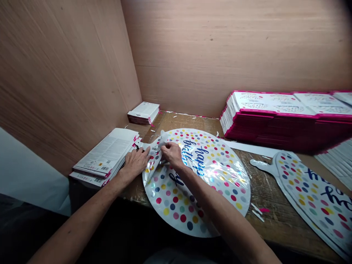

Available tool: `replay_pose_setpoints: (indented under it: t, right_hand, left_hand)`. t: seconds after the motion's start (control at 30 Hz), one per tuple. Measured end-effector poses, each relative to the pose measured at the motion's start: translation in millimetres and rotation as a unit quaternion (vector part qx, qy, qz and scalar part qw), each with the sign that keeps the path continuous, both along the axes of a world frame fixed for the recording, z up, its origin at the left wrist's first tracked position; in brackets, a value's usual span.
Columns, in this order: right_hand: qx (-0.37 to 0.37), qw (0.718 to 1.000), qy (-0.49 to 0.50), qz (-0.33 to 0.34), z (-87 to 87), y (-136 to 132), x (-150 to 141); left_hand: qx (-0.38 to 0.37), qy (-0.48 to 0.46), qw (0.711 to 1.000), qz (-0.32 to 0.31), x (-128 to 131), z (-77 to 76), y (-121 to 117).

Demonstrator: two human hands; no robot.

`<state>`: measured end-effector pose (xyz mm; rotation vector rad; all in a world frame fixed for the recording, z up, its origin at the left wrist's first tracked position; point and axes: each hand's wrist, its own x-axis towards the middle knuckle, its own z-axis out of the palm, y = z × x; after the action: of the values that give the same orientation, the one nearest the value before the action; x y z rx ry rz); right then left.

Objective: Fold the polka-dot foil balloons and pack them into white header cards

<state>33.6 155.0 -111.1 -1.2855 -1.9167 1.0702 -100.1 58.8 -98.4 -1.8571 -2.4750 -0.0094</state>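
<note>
Silver foil balloon (217, 190), round and flat, lies on a worn wooden bench (275, 220) directly before the person. Coloured dots cover it; blue script runs across the middle, partly hidden by the right forearm. Near the hands, its upper left edge is folded inward as a narrow flap (152, 165).

Left hand (134, 164) open, fingers spread, pressed down on the flap. Right hand (172, 154) closed, its fingers pinching a small silvery tab (161, 141) at the fold; the exact hold is partly hidden.

Handling, judged by look: very light, soft and slick, probably quick to crease and slide. Best held at the seam or tab, with a flat palm steadying the body.

Just left of the hands, a stack of printed cards (106, 156). Farther back, in the corner, a smaller stack (143, 113). On the right, pink-edged packs (275, 117) stand in tall rows. Below them lies a second balloon (310, 198), long tab pointing left. Plywood walls (220, 47) close off the back and left.
</note>
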Motion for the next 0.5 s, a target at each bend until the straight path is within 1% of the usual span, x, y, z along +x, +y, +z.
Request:
replay_pose_setpoints:
  t: [0.07, 0.13, 0.17, 0.2, 0.27, 0.33, 0.37, 0.43, 0.47, 0.5]
  right_hand:
    - [-0.027, 0.999, 0.039, -0.014, 0.2, 4.8, 26.9]
    - [-0.057, 0.996, 0.066, -0.026, -0.3, 10.4, 61.7]
    - [-0.071, 0.994, 0.073, -0.032, -1.0, 13.1, 80.9]
    - [-0.086, 0.993, 0.075, -0.039, -1.8, 15.6, 100.6]
    - [-0.111, 0.99, 0.068, -0.056, -3.6, 19.8, 139.7]
    - [-0.128, 0.988, 0.049, -0.075, -4.6, 22.6, 176.4]
    - [-0.132, 0.987, 0.035, -0.085, -4.5, 23.1, 193.1]
    - [-0.13, 0.986, 0.004, -0.105, -2.6, 21.6, 221.2]
    - [-0.107, 0.986, -0.01, -0.124, -0.9, 19.6, 231.7]
    - [-0.055, 0.987, -0.027, -0.146, 1.1, 16.8, 239.2]
  left_hand:
    - [-0.004, 0.021, 1.0, 0.002, 3.6, 3.4, -1.4]
    - [-0.002, 0.034, 0.999, -0.007, 13.7, 8.7, -0.6]
    - [0.007, 0.033, 0.999, -0.029, 21.9, 11.0, 0.0]
    - [0.022, 0.025, 0.997, -0.064, 32.1, 12.5, 0.5]
    - [0.064, -0.011, 0.986, -0.155, 57.3, 11.5, 0.2]
    - [0.099, -0.052, 0.966, -0.233, 85.2, 4.5, -1.0]
    - [0.105, -0.066, 0.959, -0.255, 98.9, -0.9, -1.5]
    - [0.106, -0.079, 0.952, -0.277, 123.7, -13.4, -1.3]
    - [0.101, -0.08, 0.951, -0.281, 134.5, -19.6, -0.3]
    - [0.096, -0.08, 0.952, -0.281, 144.2, -25.0, 1.3]
